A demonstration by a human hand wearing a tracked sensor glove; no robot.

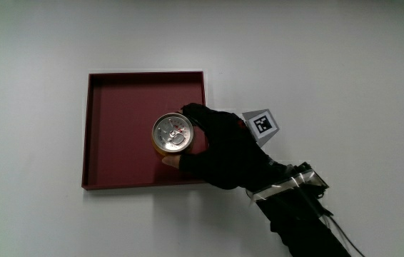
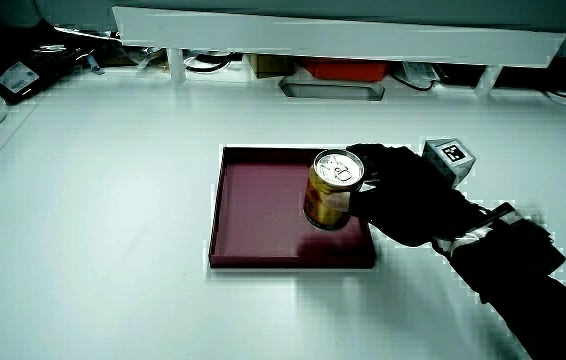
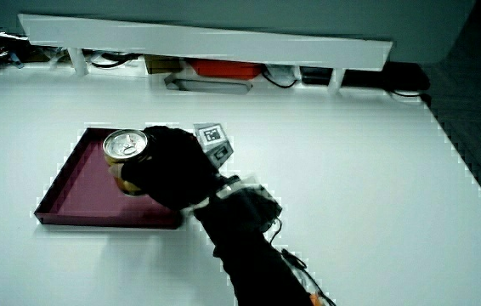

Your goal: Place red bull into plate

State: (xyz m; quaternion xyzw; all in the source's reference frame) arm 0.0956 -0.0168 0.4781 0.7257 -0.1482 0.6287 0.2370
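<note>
Your plate (image 1: pixel 116 128), a dark red square tray with a low rim, lies flat on the white table (image 1: pixel 31 57), and most of its floor is bare. The red bull (image 1: pixel 173 133), a gold-sided can with a silver top, stands upright inside the tray, in the half nearest your hand (image 1: pixel 220 146) and a little nearer to you than the tray's middle. In a side view the can (image 2: pixel 331 190) looks as if its base is down on the tray floor or only just above it; you cannot settle that from these views. Your fingers (image 1: pixel 196 113) are curled round the can's side with the thumb on the nearer side, so the grasp is closed on it and not yet released. The patterned cube (image 1: pixel 262 123) on the back of the glove sits just outside the tray's rim, and your forearm (image 1: pixel 302 214) runs back toward you. By my reading, the carrying is done; what is left is to set the can firmly down, open your fingers, and draw the hand clear without tipping it.
</note>
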